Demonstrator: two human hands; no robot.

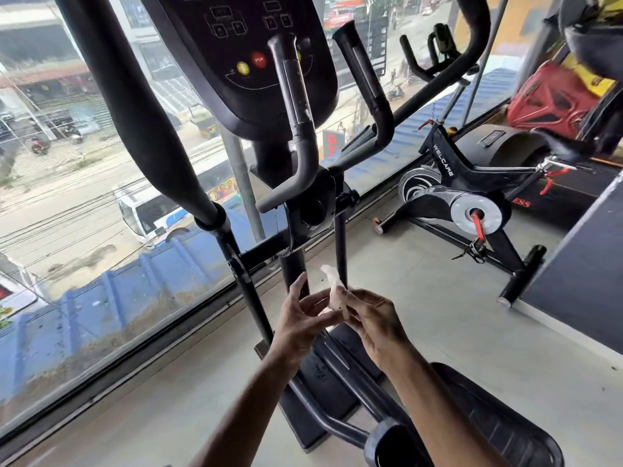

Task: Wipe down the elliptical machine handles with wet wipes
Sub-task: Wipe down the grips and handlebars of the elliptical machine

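Progress looks close to nil: no handle is being touched, and the wipe is off the machine altogether. Nearest, under both forearms, lies the elliptical's pedal (499,426). Just above it the right hand (374,318) pinches the lower end of a crumpled white wet wipe (332,288), fingers curled round it, so that the wipe stands up between the two hands. The left hand (300,318) is spread, its fingers loose and mostly straight, thumb reaching to the wipe; it seems to touch rather than grip, perhaps to unfold or bunch it.

Beyond and above the hands rise the two grey fixed grips (296,96), with the console (242,45) behind them. Up to the left of the left hand runs the thick padded swing handle (135,112); its partner (478,28) curves far up to the right. None shows a wet sheen I could vouch for, so I judge all four remain to be wiped. Farther right of the right hand stands a spin bike (448,176).
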